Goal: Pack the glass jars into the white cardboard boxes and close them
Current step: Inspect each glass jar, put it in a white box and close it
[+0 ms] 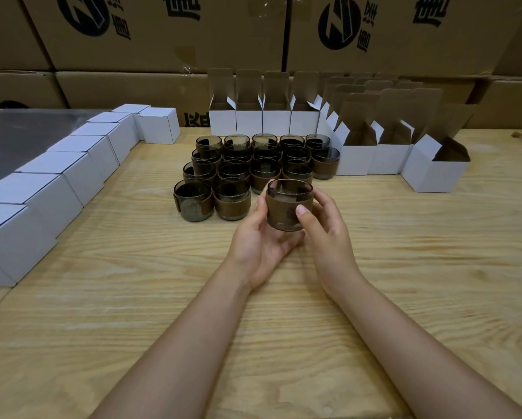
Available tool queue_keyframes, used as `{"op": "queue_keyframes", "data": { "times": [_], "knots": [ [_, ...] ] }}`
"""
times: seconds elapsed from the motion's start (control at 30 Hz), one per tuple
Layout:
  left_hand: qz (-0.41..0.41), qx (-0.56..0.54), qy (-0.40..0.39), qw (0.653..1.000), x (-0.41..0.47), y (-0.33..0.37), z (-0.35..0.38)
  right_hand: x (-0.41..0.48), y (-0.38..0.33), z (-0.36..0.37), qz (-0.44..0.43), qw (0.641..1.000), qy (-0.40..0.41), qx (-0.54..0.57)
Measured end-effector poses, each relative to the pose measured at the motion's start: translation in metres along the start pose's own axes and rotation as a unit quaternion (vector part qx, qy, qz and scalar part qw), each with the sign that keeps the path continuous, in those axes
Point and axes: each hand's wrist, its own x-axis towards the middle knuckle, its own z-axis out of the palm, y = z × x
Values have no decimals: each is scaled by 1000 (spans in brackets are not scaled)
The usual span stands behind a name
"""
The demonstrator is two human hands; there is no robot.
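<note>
I see left hand (259,240) and right hand (329,237) both curled round one glass jar (283,207), just in front of jar cluster (232,201).

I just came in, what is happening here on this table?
A person is packing glass jars into boxes. Both hands hold one jar above the wooden table. The left hand cups it from the side and the right hand grips it with the thumb on the front. The other jars stand in a cluster just behind. Closed white boxes line the left side, and open boxes wait at the back and right. The held jar is not yet in a box.
</note>
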Motion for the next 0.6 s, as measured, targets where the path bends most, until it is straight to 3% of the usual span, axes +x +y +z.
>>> {"op": "queue_keyframes", "data": {
  "times": [0.3,0.6],
  "knots": [
    [4,-91,11,996,2,5,-5,4,4,-10,-47,996,-63,-30],
    [19,-99,17,995,1,9,-9,3,8,-12,-91,989,-108,-49]
  ]
}}
